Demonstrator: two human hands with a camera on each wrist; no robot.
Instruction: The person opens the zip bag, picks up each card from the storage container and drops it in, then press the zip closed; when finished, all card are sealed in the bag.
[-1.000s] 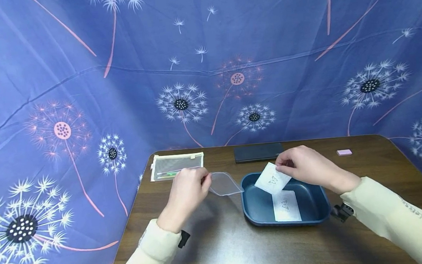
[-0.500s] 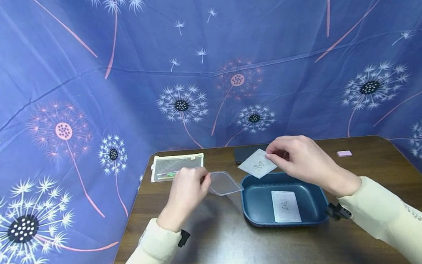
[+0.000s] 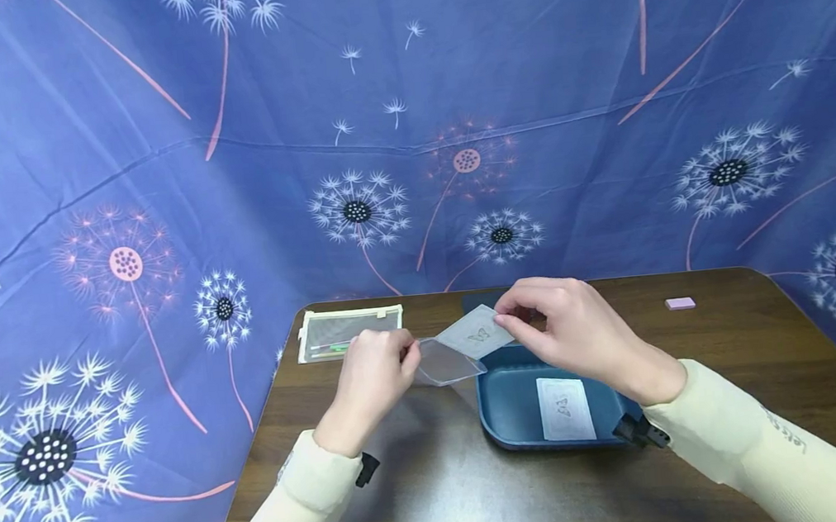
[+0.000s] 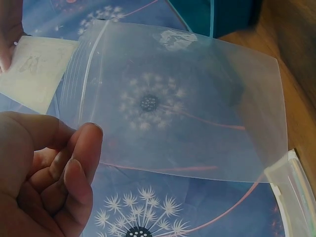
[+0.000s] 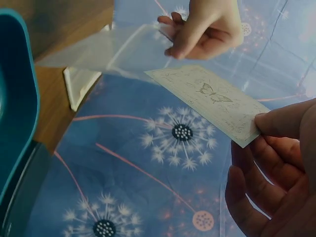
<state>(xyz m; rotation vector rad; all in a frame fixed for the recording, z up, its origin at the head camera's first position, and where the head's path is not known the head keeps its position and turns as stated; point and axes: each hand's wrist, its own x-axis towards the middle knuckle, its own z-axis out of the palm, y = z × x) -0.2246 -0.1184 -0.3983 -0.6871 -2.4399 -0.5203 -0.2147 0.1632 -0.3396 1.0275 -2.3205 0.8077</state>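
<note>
My left hand (image 3: 375,372) pinches a clear zip bag (image 3: 445,361) by its left edge and holds it above the table; the left wrist view shows the clear zip bag (image 4: 177,103) from close up. My right hand (image 3: 566,327) pinches a small white card with a butterfly drawing (image 3: 478,332) by its corner, its free end at the bag's upper edge. In the right wrist view the butterfly card (image 5: 207,101) points toward the bag (image 5: 108,49). A second butterfly card (image 3: 565,407) lies flat in the dark blue tray (image 3: 502,419).
A mesh zip pouch (image 3: 345,330) with a green pen lies at the table's back left. A small pink eraser (image 3: 679,303) sits at the back right. A dark flat object is mostly hidden behind my right hand. Blue dandelion-print cloth (image 3: 406,129) surrounds the table (image 3: 446,491).
My right hand has lifted the butterfly card out of the tray and carried it left to the bag's edge. My left hand has held the bag almost still.
</note>
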